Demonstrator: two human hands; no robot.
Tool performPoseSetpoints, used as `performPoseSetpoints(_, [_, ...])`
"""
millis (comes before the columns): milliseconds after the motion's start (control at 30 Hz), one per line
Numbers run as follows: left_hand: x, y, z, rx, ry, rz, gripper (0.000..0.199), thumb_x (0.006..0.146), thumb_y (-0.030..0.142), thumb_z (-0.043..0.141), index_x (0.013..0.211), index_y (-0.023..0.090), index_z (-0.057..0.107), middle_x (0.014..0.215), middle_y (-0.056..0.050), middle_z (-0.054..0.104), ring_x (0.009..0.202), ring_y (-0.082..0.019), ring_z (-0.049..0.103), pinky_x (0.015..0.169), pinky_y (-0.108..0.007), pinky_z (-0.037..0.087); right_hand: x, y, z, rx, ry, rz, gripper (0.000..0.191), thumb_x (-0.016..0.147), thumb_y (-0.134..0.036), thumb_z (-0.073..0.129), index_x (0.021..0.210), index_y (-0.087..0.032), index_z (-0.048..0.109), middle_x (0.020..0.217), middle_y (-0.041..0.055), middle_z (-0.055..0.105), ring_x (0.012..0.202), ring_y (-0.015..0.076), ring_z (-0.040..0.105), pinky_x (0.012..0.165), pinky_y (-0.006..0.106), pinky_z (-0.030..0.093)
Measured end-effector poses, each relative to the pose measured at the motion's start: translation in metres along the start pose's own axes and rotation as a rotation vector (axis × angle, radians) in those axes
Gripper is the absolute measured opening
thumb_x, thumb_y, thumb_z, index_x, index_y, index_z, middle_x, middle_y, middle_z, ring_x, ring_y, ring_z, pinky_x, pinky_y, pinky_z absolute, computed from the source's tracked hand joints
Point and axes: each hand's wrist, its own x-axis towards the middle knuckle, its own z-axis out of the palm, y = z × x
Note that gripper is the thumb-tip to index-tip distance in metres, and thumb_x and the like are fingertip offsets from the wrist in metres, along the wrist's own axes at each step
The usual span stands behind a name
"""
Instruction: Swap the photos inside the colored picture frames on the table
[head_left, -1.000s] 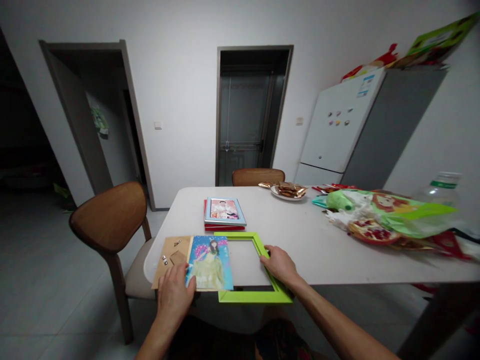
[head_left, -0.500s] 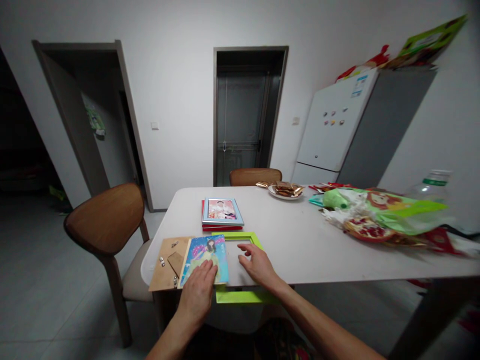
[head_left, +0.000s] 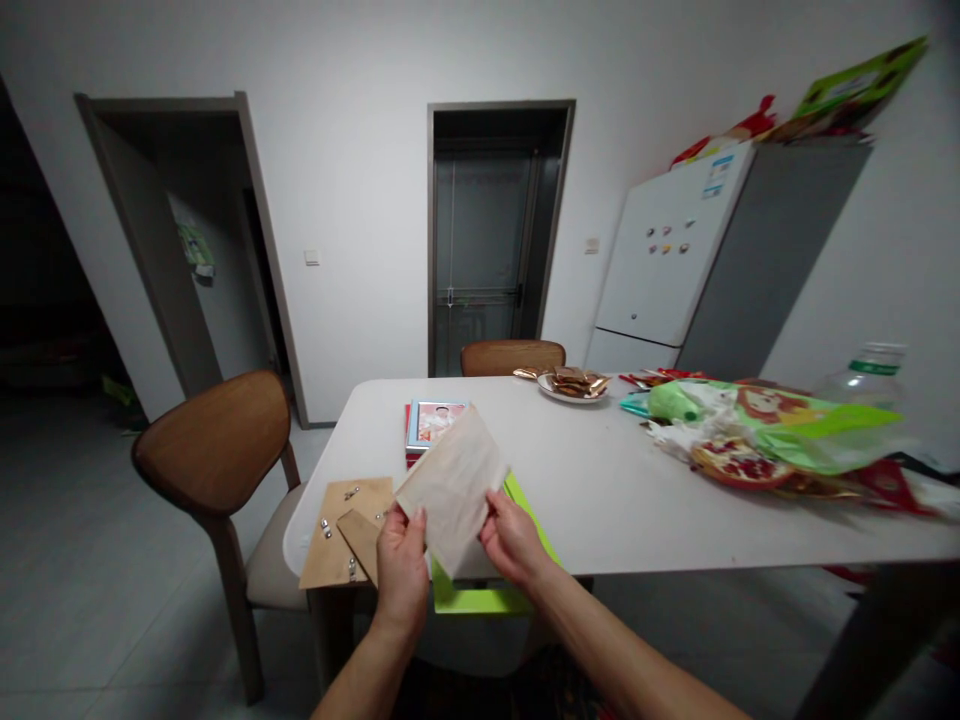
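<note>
A sheet with its pale, blank side toward me, apparently the picture card (head_left: pixel 454 485), is tilted up over the table. My left hand (head_left: pixel 403 555) pinches its lower left edge, thumb on the near face. On the right edge, my right hand (head_left: pixel 514 535) grips it too. Beneath the card lies a lime-green picture frame (head_left: pixel 480 600), partly covered and jutting past the table's near edge. The brown frame backing board (head_left: pixel 337 530), with metal clips and a stand flap, rests left of my left hand. Behind the card, a light-blue framed photo (head_left: pixel 424 425) sits on something red.
The white table (head_left: pixel 600 510) carries a plate (head_left: pixel 574 395) of wrapped snacks at its far side. To the right are a cut pomegranate (head_left: pixel 739 465), a green plastic bag (head_left: pixel 810 430) and a clear bottle (head_left: pixel 870 375). A wooden chair (head_left: pixel 217 440) stands at the left.
The picture card has been lifted off the backing board and turned, so its pale back now faces me. Both hands have closed on its edges.
</note>
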Motion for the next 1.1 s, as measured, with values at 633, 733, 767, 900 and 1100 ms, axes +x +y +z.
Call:
performPoseSetpoints(633, [-0.018,-0.042,-0.023,1.088,-0.416,0.165,0.046,0.062,0.018,0.055,0.107,0.013,0.05,0.124,-0.015,0.045,0.116,-0.024,0.039,0.098,-0.039,0.029,0.042,-0.02,-0.054,-1.009,0.113,-0.049,0.035,0.063,-0.01,0.041,0.091,-0.009,0.061,0.07,0.0071,0.065,0.062,0.0146,0.058,0.055,0.021,0.041])
performPoseSetpoints(733, [-0.017,-0.042,-0.025,1.094,-0.432,0.175,0.046,0.062,0.018,0.056,0.107,0.013,0.05,0.125,-0.014,0.044,0.117,-0.024,0.038,0.098,-0.041,0.029,0.042,-0.023,-0.056,-1.146,0.122,-0.103,0.028,0.063,-0.012,0.043,0.082,-0.01,0.064,0.071,0.008,0.065,0.064,0.0153,0.057,0.058,0.021,0.039])
performPoseSetpoints(767, [-0.017,-0.041,-0.025,1.094,-0.434,0.175,0.046,0.062,0.019,0.056,0.108,0.013,0.05,0.125,-0.014,0.044,0.117,-0.024,0.038,0.098,-0.041,0.029,0.042,-0.024,-0.058,-1.181,0.117,-0.115,0.027,0.063,-0.013,0.044,0.08,-0.01,0.064,0.071,0.0082,0.065,0.064,0.0156,0.057,0.058,0.022,0.039])
performPoseSetpoints(900, [-0.017,-0.039,-0.025,1.081,-0.429,0.161,0.044,0.062,0.019,0.057,0.105,0.015,0.052,0.123,-0.014,0.046,0.116,-0.025,0.039,0.098,-0.041,0.03,0.041,-0.025,-0.061,-1.288,0.097,-0.144,0.027,0.066,-0.016,0.042,0.081,-0.01,0.064,0.073,0.0082,0.066,0.066,0.0162,0.057,0.06,0.022,0.039])
performPoseSetpoints(1100, [-0.016,-0.038,-0.026,1.121,-0.487,0.169,0.042,0.064,0.019,0.058,0.105,0.013,0.052,0.123,-0.015,0.047,0.118,-0.025,0.037,0.099,-0.041,0.029,0.044,-0.02,-0.056,-1.446,0.113,-0.211,0.031,0.071,-0.02,0.04,0.091,-0.011,0.062,0.087,0.0107,0.063,0.078,0.0183,0.056,0.069,0.025,0.038])
